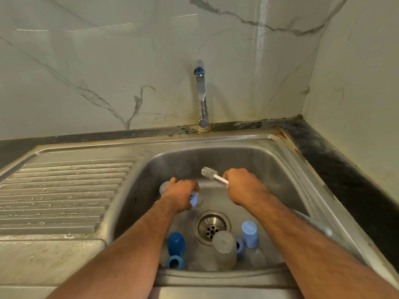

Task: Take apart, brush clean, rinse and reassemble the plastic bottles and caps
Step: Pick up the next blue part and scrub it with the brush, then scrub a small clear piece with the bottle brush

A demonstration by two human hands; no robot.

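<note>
Both arms reach down into a stainless steel sink [280, 160] set in a dark counter [345, 169], with a ribbed draining board [64, 190] to its left. The left hand [180, 196] is curled around a clear plastic bottle [163, 187] lying on its side over the basin floor; the bottle's base shows to the left of the knuckles, and a pale blue threaded collar [193, 200] at its neck shows to the right of the wrist. The right hand [244, 185] is closed in a fist around the white handle of a bottle brush [210, 173], whose grey bristled head points up and left, clear of the bottle and not inside it. On the basin floor, near the front wall, lie more parts: a dark blue cap [176, 243] with a blue ring [175, 262] just in front of it, both left of the drain [212, 227]; a second clear bottle [224, 250] lying with its base partly over the drain's rim; a small blue ring [239, 247] tucked beside it; and a light blue cap [250, 234] standing upright on the right. Something clear, perhaps a third bottle [258, 258], lies in front of that cap, though it is too faint to be sure. A chrome tap [201, 93] with a blue knob stands behind the basin against the marbled wall [108, 61]
</note>
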